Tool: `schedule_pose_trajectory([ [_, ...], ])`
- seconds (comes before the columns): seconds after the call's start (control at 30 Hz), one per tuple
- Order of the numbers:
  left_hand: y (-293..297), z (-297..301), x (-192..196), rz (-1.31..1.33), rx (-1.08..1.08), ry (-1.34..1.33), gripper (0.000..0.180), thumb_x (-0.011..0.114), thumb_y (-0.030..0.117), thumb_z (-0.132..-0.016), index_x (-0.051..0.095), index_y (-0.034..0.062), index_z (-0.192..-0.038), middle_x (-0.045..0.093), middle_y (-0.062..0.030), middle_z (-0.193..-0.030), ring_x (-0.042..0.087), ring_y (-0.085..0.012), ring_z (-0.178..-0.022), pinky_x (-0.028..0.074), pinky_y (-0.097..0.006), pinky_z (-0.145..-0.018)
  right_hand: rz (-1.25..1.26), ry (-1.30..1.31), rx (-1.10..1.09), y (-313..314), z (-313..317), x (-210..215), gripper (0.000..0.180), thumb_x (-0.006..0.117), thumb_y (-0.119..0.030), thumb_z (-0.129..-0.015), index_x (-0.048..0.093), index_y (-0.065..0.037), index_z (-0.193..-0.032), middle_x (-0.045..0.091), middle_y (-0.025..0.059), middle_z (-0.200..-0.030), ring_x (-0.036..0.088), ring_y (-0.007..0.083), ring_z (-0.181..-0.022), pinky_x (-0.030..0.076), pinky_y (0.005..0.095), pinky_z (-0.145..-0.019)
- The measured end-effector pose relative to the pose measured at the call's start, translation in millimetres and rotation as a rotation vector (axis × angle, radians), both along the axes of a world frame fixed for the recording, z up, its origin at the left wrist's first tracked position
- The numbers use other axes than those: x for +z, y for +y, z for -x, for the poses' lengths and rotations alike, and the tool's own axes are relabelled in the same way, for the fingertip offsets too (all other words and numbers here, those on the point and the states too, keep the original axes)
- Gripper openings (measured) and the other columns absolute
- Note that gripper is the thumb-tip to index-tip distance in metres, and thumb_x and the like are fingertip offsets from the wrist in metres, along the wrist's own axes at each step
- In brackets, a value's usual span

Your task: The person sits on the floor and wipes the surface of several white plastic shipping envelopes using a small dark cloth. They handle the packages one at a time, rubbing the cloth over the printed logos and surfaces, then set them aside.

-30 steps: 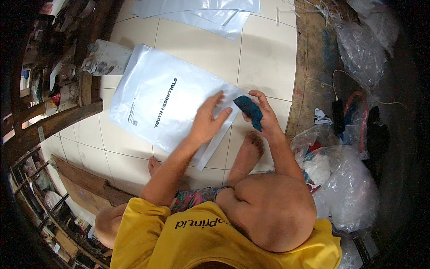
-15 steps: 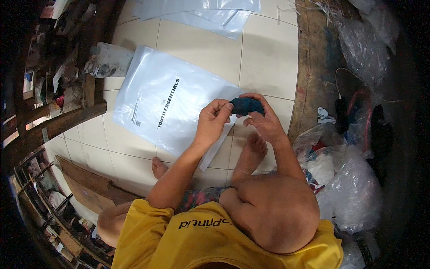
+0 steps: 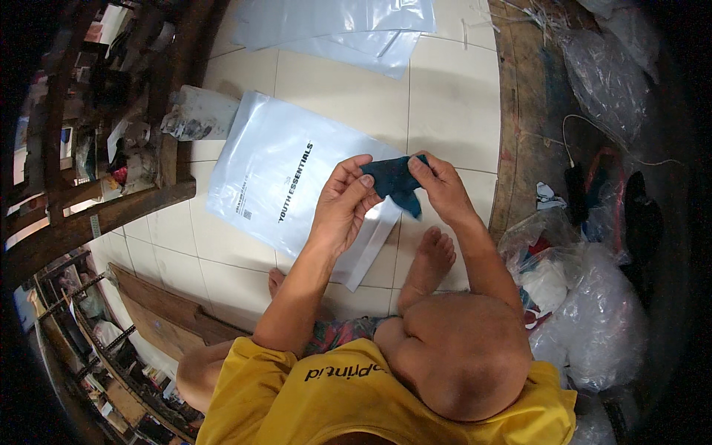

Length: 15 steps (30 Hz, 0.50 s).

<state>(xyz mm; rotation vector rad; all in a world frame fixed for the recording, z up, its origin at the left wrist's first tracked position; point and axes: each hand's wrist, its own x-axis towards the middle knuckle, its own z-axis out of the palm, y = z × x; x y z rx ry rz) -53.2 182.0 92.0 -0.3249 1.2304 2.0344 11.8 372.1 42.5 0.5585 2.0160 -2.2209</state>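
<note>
Between my two hands a small dark teal cloth (image 3: pixel 393 179) is held up, partly spread, with one end hanging loose. My left hand (image 3: pixel 343 204) pinches its left edge between thumb and fingers. The upper right part of the cloth is gripped by my right hand (image 3: pixel 443 191), thumb on top. Below them a flat white plastic bag (image 3: pixel 285 182) with black printing lies on the floor, its right corner partly behind the cloth and my left hand.
More pale plastic bags (image 3: pixel 334 33) lie at the far end of the tiled floor (image 3: pixel 445 96). Clear plastic sacks (image 3: pixel 593 319) crowd the right side, by a wooden board (image 3: pixel 515 126). Wooden shelving (image 3: pixel 141 204) stands to the left, with a brown board (image 3: pixel 148 304) below it.
The cloth was bunched and rolled between my hands; now it is opened out flatter, with a flap hanging down. My right thumb has moved on top of it. The view has shifted slightly.
</note>
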Motion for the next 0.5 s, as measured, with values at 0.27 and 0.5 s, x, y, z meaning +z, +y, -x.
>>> schedule_pose_trajectory([
  [0.27, 2.0, 9.9, 24.0, 0.021, -0.145, 0.339, 0.053, 0.067, 0.004, -0.092, 0.049, 0.0039, -0.141, 0.053, -0.0082, -0.13, 0.059, -0.0133, -0.102, 0.052, -0.027, -0.088, 0.35, -0.028, -0.078, -6.8, 3.7, 15.8, 0.043, 0.048, -0.042, -0.106, 0.066, -0.002, -0.104, 0.063, 0.0001, -0.088, 0.057, 0.0078, -0.079, 0.049, 0.0256, -0.072],
  [0.5, 3.1, 13.3, 23.2, 0.466, -0.328, 0.428, 0.024, 0.066, 0.013, -0.096, 0.066, -0.0019, -0.115, 0.064, -0.002, -0.093, 0.054, -0.0084, -0.08, 0.047, -0.023, -0.073, 0.221, 0.031, 0.006, -6.5, -0.2, 24.3, 0.04, 0.067, -0.033, -0.096, 0.058, -0.001, -0.118, 0.065, 0.0034, -0.098, 0.06, 0.0103, -0.086, 0.052, 0.0283, -0.079],
])
